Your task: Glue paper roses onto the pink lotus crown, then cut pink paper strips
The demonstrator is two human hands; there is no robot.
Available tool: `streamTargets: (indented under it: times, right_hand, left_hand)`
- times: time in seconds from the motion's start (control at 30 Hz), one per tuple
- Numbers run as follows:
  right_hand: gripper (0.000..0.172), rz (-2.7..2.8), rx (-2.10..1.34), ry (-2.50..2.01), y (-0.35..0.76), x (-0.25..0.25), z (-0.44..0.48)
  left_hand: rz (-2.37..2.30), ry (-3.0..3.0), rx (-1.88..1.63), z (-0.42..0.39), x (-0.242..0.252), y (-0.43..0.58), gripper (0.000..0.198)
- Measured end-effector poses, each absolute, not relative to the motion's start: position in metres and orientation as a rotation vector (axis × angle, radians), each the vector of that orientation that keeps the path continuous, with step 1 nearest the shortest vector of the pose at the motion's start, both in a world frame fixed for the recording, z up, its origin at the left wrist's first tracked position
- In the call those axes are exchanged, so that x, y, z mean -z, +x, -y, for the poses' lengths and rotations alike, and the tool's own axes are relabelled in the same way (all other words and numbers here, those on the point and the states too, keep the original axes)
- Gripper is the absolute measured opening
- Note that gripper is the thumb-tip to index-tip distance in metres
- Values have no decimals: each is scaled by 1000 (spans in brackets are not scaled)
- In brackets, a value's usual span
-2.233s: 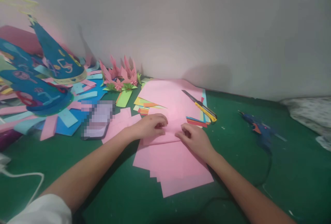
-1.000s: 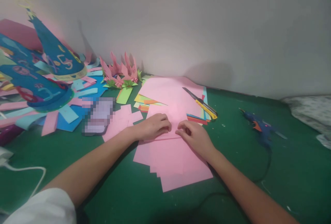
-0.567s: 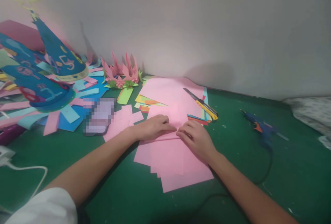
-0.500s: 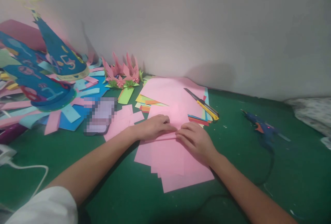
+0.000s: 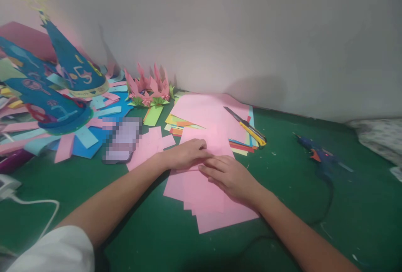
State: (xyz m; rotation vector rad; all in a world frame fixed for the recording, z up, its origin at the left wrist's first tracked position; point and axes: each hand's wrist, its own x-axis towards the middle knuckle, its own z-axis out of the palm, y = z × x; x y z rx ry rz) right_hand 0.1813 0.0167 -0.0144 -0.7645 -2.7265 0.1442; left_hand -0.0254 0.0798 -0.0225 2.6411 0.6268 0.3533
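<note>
A sheet of pink paper lies on a fanned pile of pink sheets, with a folded edge running crosswise under my hands. My left hand rests on the folded strip, fingers bent and closed on the paper. My right hand lies flat along the fold from the right, its fingers stretched out and pressing down. Its fingertips reach close under the left fingers and hide part of the crease.
Behind are stacked coloured sheets with a yellow utility knife on top. A glue gun with its cord lies right. On the left are a phone, a pink paper crown and blue cone hats.
My right hand has slid left along the fold, its fingertips now nearer my left hand. My left hand has stayed almost in place.
</note>
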Motion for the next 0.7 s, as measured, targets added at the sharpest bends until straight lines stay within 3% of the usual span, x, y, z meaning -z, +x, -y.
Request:
streamTargets:
  times: [0.2,0.7]
  right_hand:
    - [29,2742,-151,-787,181,15,-16]
    - [32,2846,-63,-807,174,11,-14]
  left_hand:
    - [-697,2508,-368,-80,27,-25,22]
    - [-644,2832,-322,-79,25,-26,26]
